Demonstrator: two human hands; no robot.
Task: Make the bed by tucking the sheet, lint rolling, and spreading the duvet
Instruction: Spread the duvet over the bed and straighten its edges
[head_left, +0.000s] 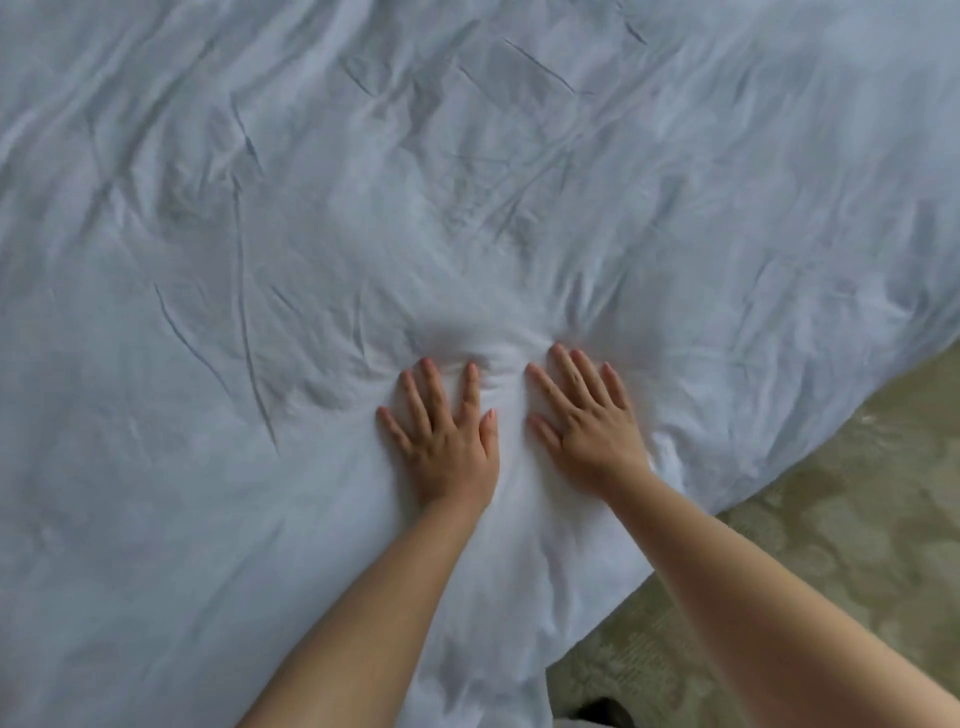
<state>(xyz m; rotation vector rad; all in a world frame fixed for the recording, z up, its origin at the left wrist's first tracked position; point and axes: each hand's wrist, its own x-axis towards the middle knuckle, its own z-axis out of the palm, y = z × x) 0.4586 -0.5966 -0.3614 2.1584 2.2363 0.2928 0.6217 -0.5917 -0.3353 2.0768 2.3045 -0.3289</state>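
The white duvet (363, 208) lies spread over the bed and fills most of what we see, its edge falling toward the patterned carpet (831, 519) at the lower right. Creases run across it in many directions, longest on the left side. We judge it soft, light and puffy: it sinks and bunches into small folds just ahead of our fingertips, so it will shift easily under a sliding palm and spring back once released. Our left hand (441, 441) and right hand (587, 421) rest flat on the cloth side by side, near each other but apart, fingers (428, 384) straight and spread, gripping nothing, only pressing down. The step in hand looks like smoothing the cover. For flattening, open palms sweeping outward toward the creases should serve; for shifting the whole thing, we would pinch it at the hanging edge or a corner, where the fabric can be gathered. No lint roller is in view
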